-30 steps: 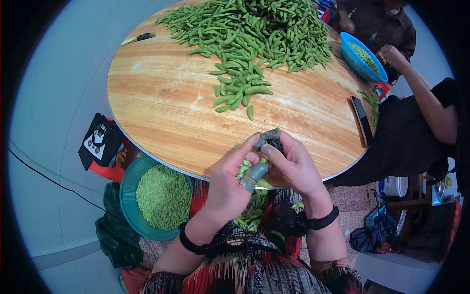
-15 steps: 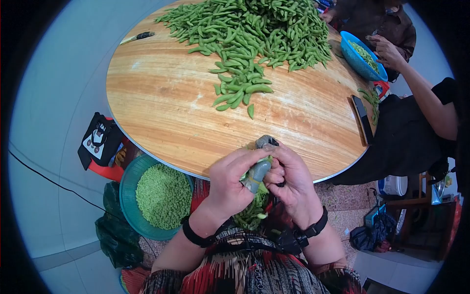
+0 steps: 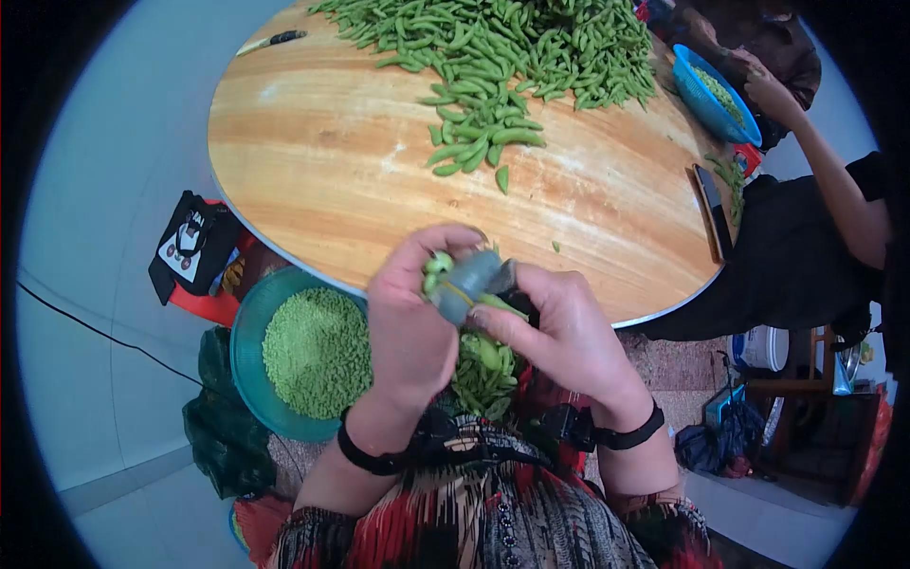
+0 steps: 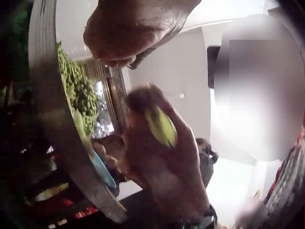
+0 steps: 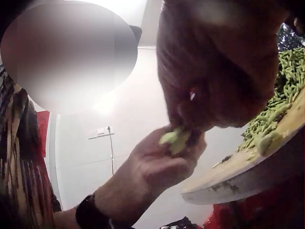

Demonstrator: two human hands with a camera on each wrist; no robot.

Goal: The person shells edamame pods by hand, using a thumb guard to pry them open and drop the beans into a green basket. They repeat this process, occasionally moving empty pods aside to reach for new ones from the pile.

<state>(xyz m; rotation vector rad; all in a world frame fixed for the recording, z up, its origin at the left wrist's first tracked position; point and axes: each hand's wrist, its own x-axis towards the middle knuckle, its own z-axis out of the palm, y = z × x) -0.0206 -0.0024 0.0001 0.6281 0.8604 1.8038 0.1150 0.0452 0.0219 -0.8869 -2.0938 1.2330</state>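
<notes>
My two hands meet above my lap, just off the near edge of the round wooden table (image 3: pixel 313 180). My left hand (image 3: pixel 436 261) grips a green soybean pod (image 3: pixel 438 268) whose pale beans show at its tip. A grey-blue finger cover (image 3: pixel 471 277) lies against the pod. My right hand (image 3: pixel 488 315) pinches the same pod from the right. In the right wrist view the left hand (image 5: pixel 167 162) holds the pod (image 5: pixel 175 138) in curled fingers. The left wrist view shows the right hand (image 4: pixel 162 157) with a green pod (image 4: pixel 161 126), blurred.
A teal basket (image 3: pixel 248 327) of shelled beans sits low at my left. Emptied pods (image 3: pixel 483 370) lie in my lap. A big heap of pods (image 3: pixel 502 47) covers the far table. Another person at the right works beside a blue basket (image 3: pixel 699 90). A phone (image 3: pixel 713 209) lies nearby.
Both hands have shifted left and slightly up with the pod, nearer the teal basket. The pod's beans now show at the left fingertips. The view has tilted down a little.
</notes>
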